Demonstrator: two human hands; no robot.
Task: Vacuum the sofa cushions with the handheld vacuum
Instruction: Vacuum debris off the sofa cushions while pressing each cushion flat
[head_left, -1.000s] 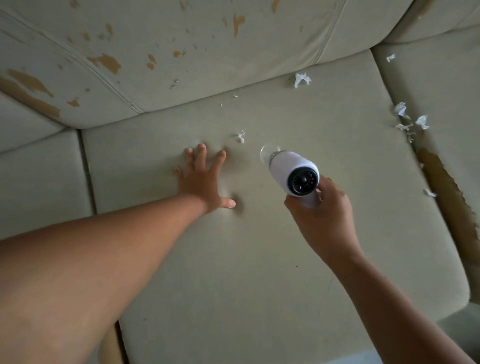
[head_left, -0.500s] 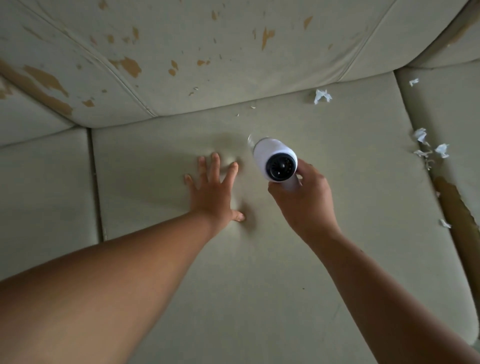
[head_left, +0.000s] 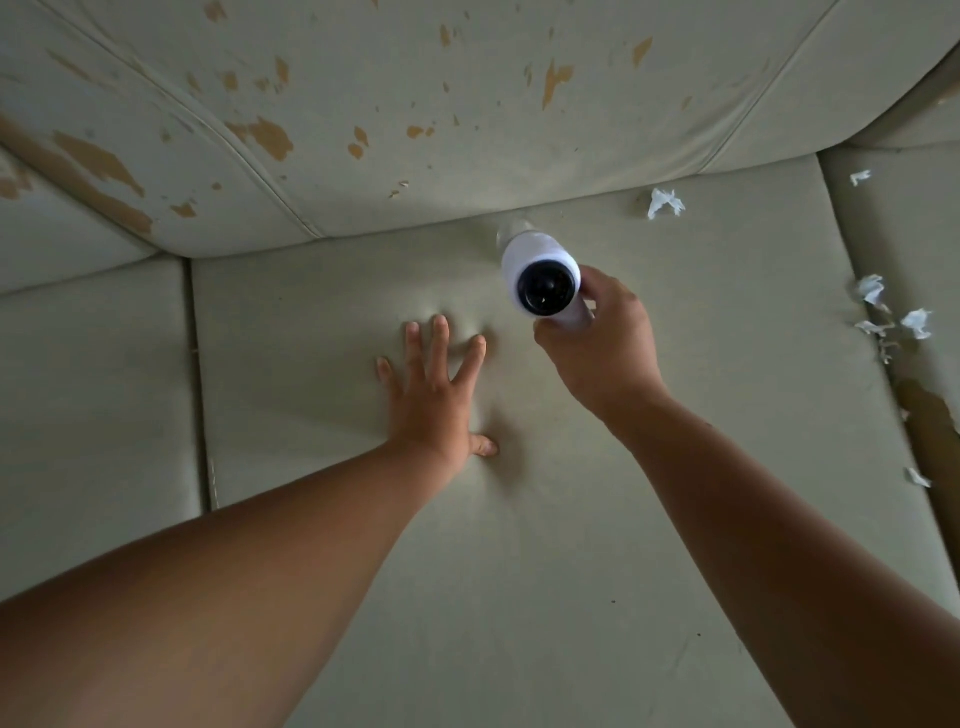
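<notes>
Left hand (head_left: 436, 395): lies palm down on the middle seat cushion (head_left: 519, 571). Its fingers (head_left: 441, 338) are straight and spread, with the thumb out to the side. The cushion dimples under the fingertips and thumb.
Right hand (head_left: 605, 353): fingers and thumb are curled round the vacuum's handle in a grip, just to the right of the left fingertips.
Handheld vacuum (head_left: 543, 270): a white body with its dark round rear end facing the camera. It sticks out of the right hand's grip, beyond the left fingertips and to their right. The nozzle points at the crease where seat meets back; I cannot tell whether the tip touches.
Back cushion (head_left: 415, 104): past the fingertips of both hands, pale, with tan patches where the surface has peeled.
Paper scrap (head_left: 665, 202): white and crumpled, on the middle seat cushion near the crease. It is beyond the right fingers and to their right, apart from the nozzle.
More scraps (head_left: 883, 312): well to the right of the right fingers, along the seam with the right seat cushion (head_left: 909, 234).
Left seat cushion (head_left: 93, 389): across a seam, to the left of the left little finger.
</notes>
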